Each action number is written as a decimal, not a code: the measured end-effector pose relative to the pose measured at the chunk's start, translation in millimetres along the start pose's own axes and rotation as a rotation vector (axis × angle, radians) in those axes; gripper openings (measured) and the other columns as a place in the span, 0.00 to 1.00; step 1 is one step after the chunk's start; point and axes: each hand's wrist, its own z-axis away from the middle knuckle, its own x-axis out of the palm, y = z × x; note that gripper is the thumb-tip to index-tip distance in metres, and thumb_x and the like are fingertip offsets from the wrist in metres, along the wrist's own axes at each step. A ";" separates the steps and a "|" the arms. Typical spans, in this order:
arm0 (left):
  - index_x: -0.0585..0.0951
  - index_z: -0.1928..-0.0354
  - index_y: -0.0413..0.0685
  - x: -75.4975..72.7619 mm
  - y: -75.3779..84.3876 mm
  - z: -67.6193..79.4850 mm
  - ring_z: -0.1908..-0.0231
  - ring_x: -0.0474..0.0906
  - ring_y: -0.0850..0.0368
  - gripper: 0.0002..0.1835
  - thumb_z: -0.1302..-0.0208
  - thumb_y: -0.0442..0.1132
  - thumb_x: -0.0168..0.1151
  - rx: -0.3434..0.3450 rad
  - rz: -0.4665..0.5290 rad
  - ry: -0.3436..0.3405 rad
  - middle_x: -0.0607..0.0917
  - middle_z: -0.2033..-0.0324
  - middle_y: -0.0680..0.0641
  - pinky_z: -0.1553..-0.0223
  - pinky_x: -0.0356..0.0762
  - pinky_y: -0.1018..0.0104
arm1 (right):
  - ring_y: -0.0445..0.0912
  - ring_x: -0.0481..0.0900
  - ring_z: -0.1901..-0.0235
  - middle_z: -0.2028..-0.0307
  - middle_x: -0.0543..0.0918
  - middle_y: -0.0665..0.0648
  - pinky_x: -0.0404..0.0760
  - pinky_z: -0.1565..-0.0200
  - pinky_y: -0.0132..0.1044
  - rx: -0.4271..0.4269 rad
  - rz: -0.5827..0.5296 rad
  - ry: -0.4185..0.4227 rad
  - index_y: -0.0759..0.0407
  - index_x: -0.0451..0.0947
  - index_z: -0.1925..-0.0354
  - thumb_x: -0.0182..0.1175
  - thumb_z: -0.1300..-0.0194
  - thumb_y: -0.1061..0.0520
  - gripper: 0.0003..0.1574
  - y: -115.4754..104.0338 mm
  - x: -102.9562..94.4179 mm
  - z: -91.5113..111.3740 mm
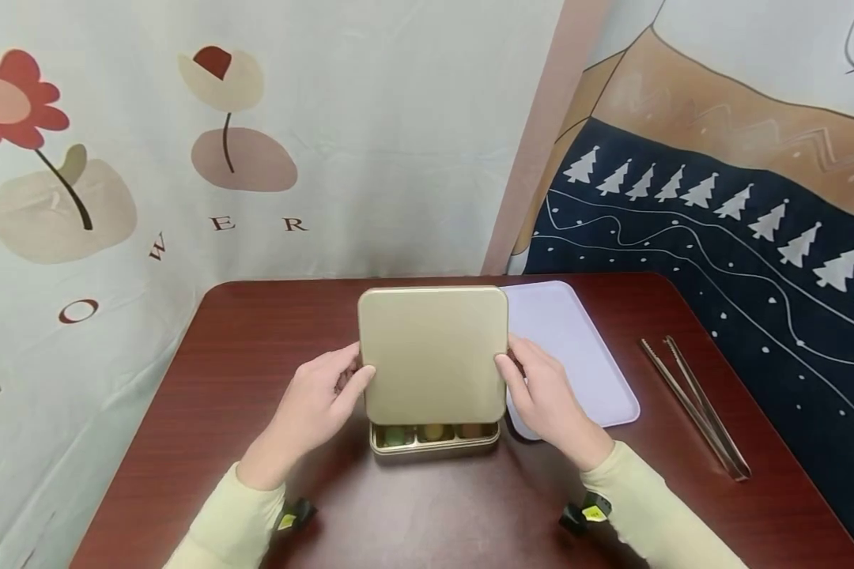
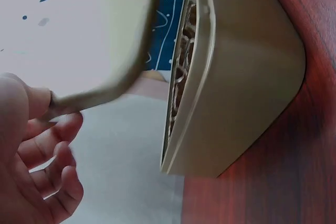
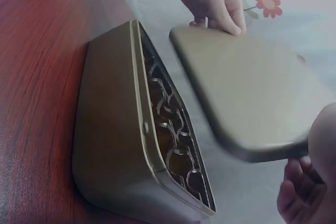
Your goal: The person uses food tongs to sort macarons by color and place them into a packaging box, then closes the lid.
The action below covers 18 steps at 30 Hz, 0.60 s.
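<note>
A gold tin lid (image 1: 434,356) is held level above a matching tin box (image 1: 436,452), apart from its rim. My left hand (image 1: 316,403) grips the lid's left edge, thumb on top and fingers beneath. At the right edge, my right hand (image 1: 548,395) pinches it the same way. The lid covers most of the box in the head view; greenish, yellowish and brownish contents show along the near side. In the right wrist view, a divided insert (image 3: 167,109) with rounded compartments lies inside the box. What the contents are, I cannot tell.
A pale lilac tray (image 1: 580,348) lies behind the right hand, partly hidden by the lid. Metal tongs (image 1: 697,411) rest farther right on the dark red wooden table (image 1: 256,332). Printed cloths (image 1: 398,158) hang behind the table.
</note>
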 end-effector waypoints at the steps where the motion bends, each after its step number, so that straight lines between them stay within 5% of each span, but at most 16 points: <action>1: 0.83 0.50 0.47 1.5 1.0 -0.7 0.75 0.71 0.66 0.09 0.30 0.36 0.68 -0.018 -0.005 -0.005 0.77 0.73 0.60 0.75 0.74 0.72 | 0.46 0.81 0.61 0.61 0.84 0.57 0.87 0.62 0.43 0.020 0.019 -0.009 0.67 0.77 0.38 0.59 0.24 0.64 0.20 -1.0 1.3 -0.6; 3: 0.81 0.42 0.45 5.8 2.0 -1.7 0.76 0.70 0.67 0.15 0.28 0.38 0.66 -0.053 -0.012 -0.020 0.76 0.75 0.60 0.76 0.72 0.72 | 0.50 0.84 0.55 0.54 0.86 0.62 0.89 0.55 0.48 0.073 0.064 -0.055 0.69 0.71 0.29 0.57 0.21 0.61 0.27 -3.7 3.7 -2.2; 7: 0.78 0.37 0.43 14.4 2.5 -1.8 0.77 0.71 0.64 0.19 0.24 0.42 0.62 -0.116 -0.043 -0.059 0.76 0.78 0.60 0.75 0.75 0.69 | 0.53 0.85 0.55 0.58 0.86 0.61 0.89 0.54 0.53 0.186 0.166 -0.172 0.69 0.72 0.32 0.52 0.17 0.55 0.25 -5.9 9.5 -5.0; 10: 0.78 0.51 0.46 19.6 2.5 -1.4 0.79 0.70 0.60 0.10 0.24 0.44 0.60 -0.176 -0.073 -0.102 0.73 0.82 0.58 0.77 0.74 0.65 | 0.53 0.84 0.67 0.74 0.77 0.55 0.86 0.67 0.53 0.225 0.249 -0.231 0.65 0.76 0.46 0.51 0.17 0.54 0.16 -4.7 14.8 -7.2; 13: 0.72 0.67 0.49 24.5 1.3 0.0 0.81 0.66 0.56 0.13 0.24 0.46 0.59 -0.238 -0.126 -0.138 0.65 0.85 0.56 0.79 0.70 0.64 | 0.56 0.83 0.75 0.81 0.72 0.54 0.82 0.75 0.53 0.216 0.315 -0.266 0.62 0.75 0.58 0.52 0.19 0.54 0.12 -2.1 20.9 -7.6; 18: 0.71 0.73 0.47 32.1 -2.1 2.9 0.82 0.70 0.49 0.19 0.23 0.47 0.58 -0.311 -0.191 -0.180 0.66 0.87 0.50 0.80 0.72 0.57 | 0.57 0.80 0.79 0.83 0.71 0.55 0.79 0.80 0.51 0.196 0.362 -0.303 0.61 0.73 0.65 0.54 0.20 0.54 0.14 1.7 28.1 -6.5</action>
